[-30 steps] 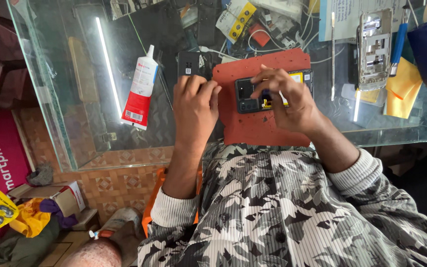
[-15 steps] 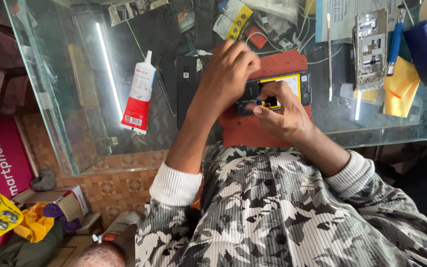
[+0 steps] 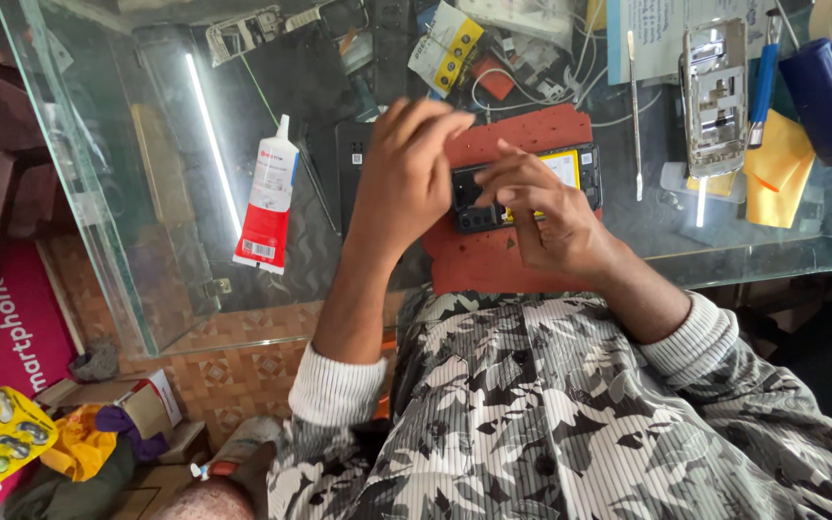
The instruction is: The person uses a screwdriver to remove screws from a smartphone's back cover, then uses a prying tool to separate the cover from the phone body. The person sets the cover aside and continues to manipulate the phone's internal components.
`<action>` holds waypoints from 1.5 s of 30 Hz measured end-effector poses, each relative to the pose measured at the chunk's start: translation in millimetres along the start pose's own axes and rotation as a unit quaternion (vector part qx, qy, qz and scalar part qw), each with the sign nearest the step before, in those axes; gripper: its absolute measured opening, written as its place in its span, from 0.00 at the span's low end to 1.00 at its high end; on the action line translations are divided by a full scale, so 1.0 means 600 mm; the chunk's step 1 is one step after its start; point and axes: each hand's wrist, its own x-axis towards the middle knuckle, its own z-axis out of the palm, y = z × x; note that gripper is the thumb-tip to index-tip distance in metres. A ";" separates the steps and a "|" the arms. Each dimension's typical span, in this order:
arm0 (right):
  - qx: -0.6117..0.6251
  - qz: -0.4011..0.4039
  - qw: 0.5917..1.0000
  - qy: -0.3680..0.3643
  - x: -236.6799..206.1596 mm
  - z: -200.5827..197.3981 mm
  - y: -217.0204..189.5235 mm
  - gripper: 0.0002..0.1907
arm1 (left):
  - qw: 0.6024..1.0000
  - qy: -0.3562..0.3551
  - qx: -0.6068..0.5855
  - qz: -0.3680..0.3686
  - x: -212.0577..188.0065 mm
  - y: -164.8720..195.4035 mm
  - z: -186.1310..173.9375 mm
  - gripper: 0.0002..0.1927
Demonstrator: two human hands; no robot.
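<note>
Here both hands [image 3: 411, 178] [image 3: 541, 207] work the opened phone [image 3: 570, 178], right fingers [image 3: 493, 178] pinching it.

Two hands over an opened phone on a red mat

The right hand [image 3: 541, 207] presses fingertips on the opened phone [image 3: 532, 188] lying on the red mat [image 3: 493, 260]; the left hand [image 3: 406, 178] hovers beside it. A glue tube [image 3: 267, 197] lies left on the glass worktop [image 3: 98, 193].
</note>
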 end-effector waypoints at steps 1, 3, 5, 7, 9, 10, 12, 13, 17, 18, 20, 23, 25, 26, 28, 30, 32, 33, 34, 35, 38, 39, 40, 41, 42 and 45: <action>-0.023 -0.019 1.000 0.005 0.007 -0.003 -0.013 0.35 | 1.000 0.013 0.004 -0.014 -0.024 0.010 -0.008 0.14; -0.067 -0.056 0.996 0.014 0.016 -0.005 -0.042 0.36 | 0.998 0.036 0.013 -0.045 -0.075 0.027 -0.016 0.12; -0.128 0.070 0.989 0.037 0.016 -0.002 -0.073 0.34 | 0.998 0.029 0.014 -0.045 -0.121 0.045 -0.018 0.09; -0.098 0.092 0.991 0.029 0.016 -0.004 -0.098 0.33 | 0.999 0.026 0.020 -0.043 -0.150 0.073 -0.022 0.07; 0.021 0.006 1.000 -0.004 0.018 -0.012 -0.114 0.35 | 0.998 0.029 0.031 -0.036 -0.158 0.107 -0.032 0.06; -0.011 -0.005 1.000 0.001 0.021 -0.016 -0.128 0.36 | 0.998 0.027 0.037 -0.034 -0.156 0.125 -0.042 0.06; -0.073 -0.025 0.997 0.011 0.018 -0.019 -0.145 0.37 | 0.998 0.022 0.049 -0.031 -0.154 0.154 -0.053 0.07; -0.076 0.005 0.997 0.029 0.012 -0.017 -0.152 0.37 | 0.998 0.018 0.049 -0.034 -0.156 0.165 -0.059 0.07; 0.079 0.066 0.994 0.041 -0.012 -0.017 -0.182 0.34 | 0.998 0.002 0.051 -0.042 -0.160 0.195 -0.076 0.07; 0.161 0.067 0.984 0.028 -0.020 -0.014 -0.182 0.33 | 0.998 -0.002 0.052 -0.046 -0.162 0.192 -0.072 0.07; 0.137 0.075 0.987 0.048 -0.023 -0.023 -0.203 0.35 | 0.997 -0.015 0.060 -0.041 -0.153 0.210 -0.080 0.07; 0.089 0.082 0.990 0.075 -0.008 -0.049 -0.242 0.38 | 0.996 -0.034 0.076 -0.038 -0.129 0.250 -0.096 0.05; 0.098 0.096 0.986 0.092 0.008 -0.072 -0.266 0.40 | 0.995 -0.043 0.089 -0.032 -0.105 0.277 -0.107 0.06; 0.124 0.109 0.981 0.103 0.006 -0.081 -0.281 0.40 | 0.994 -0.048 0.095 -0.026 -0.104 0.293 -0.109 0.07; 0.157 0.122 0.973 0.116 -0.006 -0.085 -0.283 0.40 | 0.993 -0.043 0.107 -0.020 -0.113 0.296 -0.095 0.08; 0.171 0.121 0.970 0.122 -0.042 -0.062 -0.258 0.40 | 0.993 -0.025 0.118 -0.019 -0.153 0.268 -0.059 0.08; 0.157 0.121 0.972 0.123 -0.088 0.001 -0.201 0.39 | 0.987 -0.040 0.149 -0.032 -0.205 0.204 -0.008 0.06; 0.151 0.123 0.973 0.122 -0.111 0.046 -0.162 0.38 | 0.984 -0.049 0.164 -0.041 -0.231 0.162 0.020 0.06; 0.149 0.119 0.974 0.123 -0.134 0.074 -0.128 0.39 | 0.981 -0.051 0.182 -0.040 -0.255 0.128 0.048 0.05; 0.147 0.114 0.975 0.123 -0.155 0.093 -0.098 0.40 | 0.978 -0.052 0.200 -0.039 -0.275 0.100 0.074 0.05; 0.153 0.113 0.974 0.124 -0.204 0.122 -0.044 0.39 | 0.962 -0.100 0.248 -0.049 -0.312 0.057 0.132 0.05; 0.153 0.112 0.974 0.125 -0.212 0.122 -0.037 0.39 | 0.955 -0.123 0.264 -0.053 -0.313 0.056 0.140 0.05; 0.154 0.110 0.974 0.126 -0.214 0.123 -0.035 0.39 | 0.946 -0.140 0.287 -0.058 -0.311 0.057 0.144 0.05; 0.151 0.107 0.975 0.126 -0.217 0.121 -0.035 0.40 | 0.936 -0.158 0.309 -0.062 -0.309 0.058 0.147 0.05; 0.146 0.106 0.975 0.127 -0.214 0.123 -0.039 0.40 | 0.925 -0.175 0.332 -0.066 -0.304 0.062 0.144 0.06; 0.130 0.105 0.977 0.130 -0.215 0.141 -0.041 0.40 | 0.925 -0.167 0.336 -0.057 -0.311 0.050 0.138 0.08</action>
